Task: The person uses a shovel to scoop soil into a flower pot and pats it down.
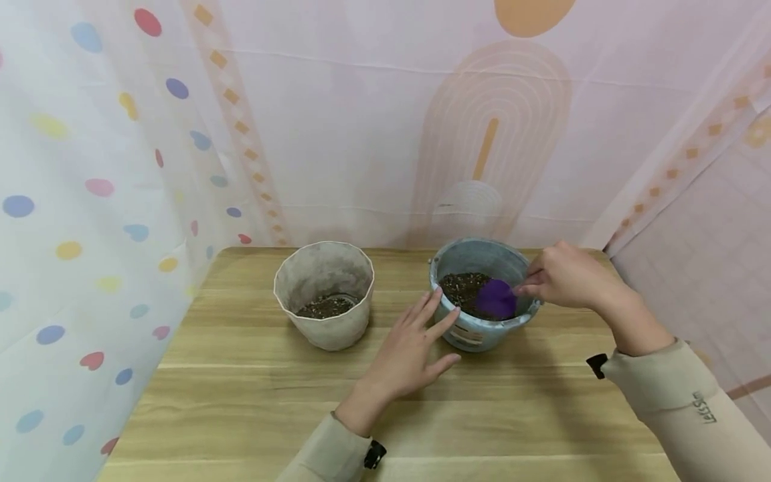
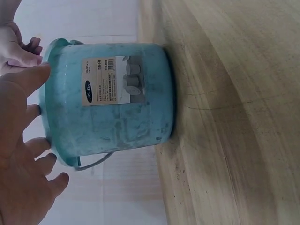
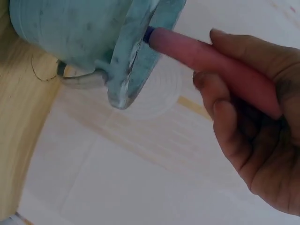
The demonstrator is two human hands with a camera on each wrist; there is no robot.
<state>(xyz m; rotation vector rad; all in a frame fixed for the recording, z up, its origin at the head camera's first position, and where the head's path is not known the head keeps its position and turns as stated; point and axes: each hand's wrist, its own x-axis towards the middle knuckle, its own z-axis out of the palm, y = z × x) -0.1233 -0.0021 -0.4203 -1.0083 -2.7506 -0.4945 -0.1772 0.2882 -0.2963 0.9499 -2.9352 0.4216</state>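
Observation:
A blue-green bucket [image 1: 478,335] with dark soil [image 1: 460,289] inside stands upright on the table. My right hand [image 1: 565,276] grips the pink handle [image 3: 206,58] of a small garden trowel, whose purple blade [image 1: 496,299] lies against the soil within the bucket. The blade's lower edge is hard to make out. My left hand [image 1: 405,351] has its fingers spread, with the fingertips [image 2: 42,72] at the bucket's near left rim. In the left wrist view a paper label [image 2: 112,79] shows on the bucket's side.
A whitish plastic flowerpot [image 1: 337,333] with some soil [image 1: 326,306] at its bottom stands left of the bucket on the wooden table [image 1: 253,388]. A patterned cloth [image 1: 361,134] hangs behind the table's far edge. The bucket's bail handle [image 2: 96,162] hangs down its side.

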